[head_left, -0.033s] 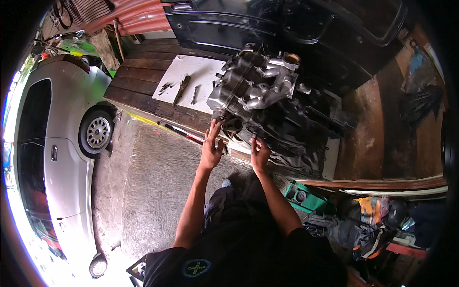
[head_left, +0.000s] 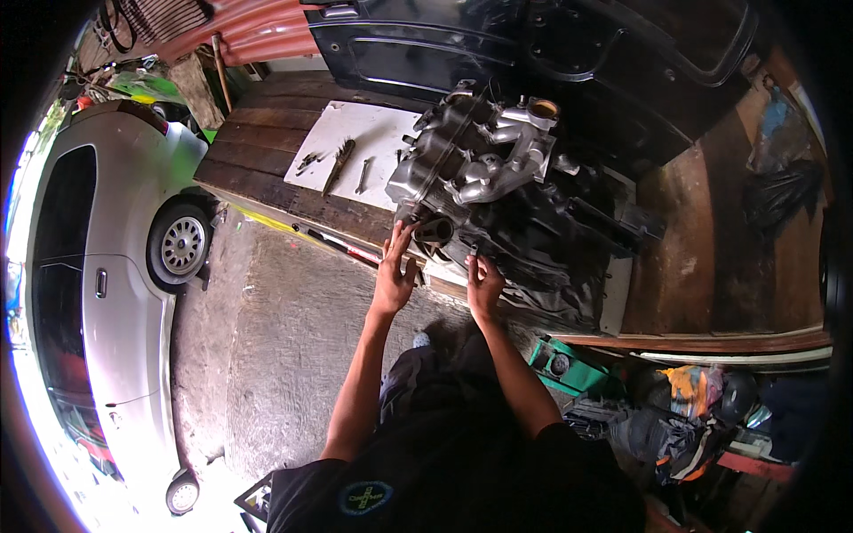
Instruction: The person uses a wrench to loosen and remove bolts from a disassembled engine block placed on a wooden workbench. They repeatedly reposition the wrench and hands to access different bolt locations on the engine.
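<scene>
A greasy engine, silver on top and black below, lies on a wooden workbench. My left hand reaches up to its near end, fingers spread and touching beside a dark round port. My right hand rests against the engine's lower near edge just right of that port. Its fingertips press on the black casing, and whether they pinch a small part is hidden. Both forearms come up from the bottom of the view.
A white board on the bench holds a brush and a small wrench. A silver car stands at the left. A black car panel leans at the back. A green tool and bags lie at the lower right.
</scene>
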The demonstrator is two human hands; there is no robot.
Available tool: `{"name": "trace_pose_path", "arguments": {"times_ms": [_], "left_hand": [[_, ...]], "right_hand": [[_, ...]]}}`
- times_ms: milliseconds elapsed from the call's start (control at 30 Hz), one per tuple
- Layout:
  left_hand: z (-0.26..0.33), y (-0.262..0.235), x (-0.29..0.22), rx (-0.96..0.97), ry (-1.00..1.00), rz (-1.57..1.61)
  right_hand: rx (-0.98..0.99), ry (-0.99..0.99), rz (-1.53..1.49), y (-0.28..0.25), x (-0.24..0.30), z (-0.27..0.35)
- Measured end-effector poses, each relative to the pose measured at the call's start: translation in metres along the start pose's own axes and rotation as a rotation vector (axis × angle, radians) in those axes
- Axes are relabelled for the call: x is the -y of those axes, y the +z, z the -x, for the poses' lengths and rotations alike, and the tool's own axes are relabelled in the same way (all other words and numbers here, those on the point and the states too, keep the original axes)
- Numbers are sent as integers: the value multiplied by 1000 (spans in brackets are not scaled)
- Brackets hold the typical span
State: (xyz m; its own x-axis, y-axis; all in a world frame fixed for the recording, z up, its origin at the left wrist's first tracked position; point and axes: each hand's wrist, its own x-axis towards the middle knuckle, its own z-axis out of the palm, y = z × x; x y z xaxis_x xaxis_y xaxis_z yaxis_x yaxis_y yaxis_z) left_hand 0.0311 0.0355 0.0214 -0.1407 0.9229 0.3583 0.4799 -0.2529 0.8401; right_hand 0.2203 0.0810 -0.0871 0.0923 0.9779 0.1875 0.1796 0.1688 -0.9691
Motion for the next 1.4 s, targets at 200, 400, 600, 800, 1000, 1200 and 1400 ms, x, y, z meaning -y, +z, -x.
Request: {"name": "trace_pose_path", "arguments": {"times_ms": [200, 400, 600, 800, 1000, 1200, 1400], "left_hand": [[0, 0, -7, 11, -56, 32], [-8, 0, -3, 0, 28, 10], [-6, -2, -1, 0, -11, -37], [-9, 4, 1, -33, 2, 81], [-10, 0, 1, -19, -8, -3], [-12, 1, -6, -17, -28, 33], [-11, -2, -3, -6, -3, 33]], "right_hand": [[-17, -80, 82, 0, -2, 5], [59, 249, 312, -11, -6, -5], [-13, -14, 723, -49, 64, -9], [278, -246, 994, -74, 163, -39], [317, -170, 792, -77, 171, -22], [127, -195, 461, -69, 48, 2], [61, -71, 349, -54, 22, 11]]}}
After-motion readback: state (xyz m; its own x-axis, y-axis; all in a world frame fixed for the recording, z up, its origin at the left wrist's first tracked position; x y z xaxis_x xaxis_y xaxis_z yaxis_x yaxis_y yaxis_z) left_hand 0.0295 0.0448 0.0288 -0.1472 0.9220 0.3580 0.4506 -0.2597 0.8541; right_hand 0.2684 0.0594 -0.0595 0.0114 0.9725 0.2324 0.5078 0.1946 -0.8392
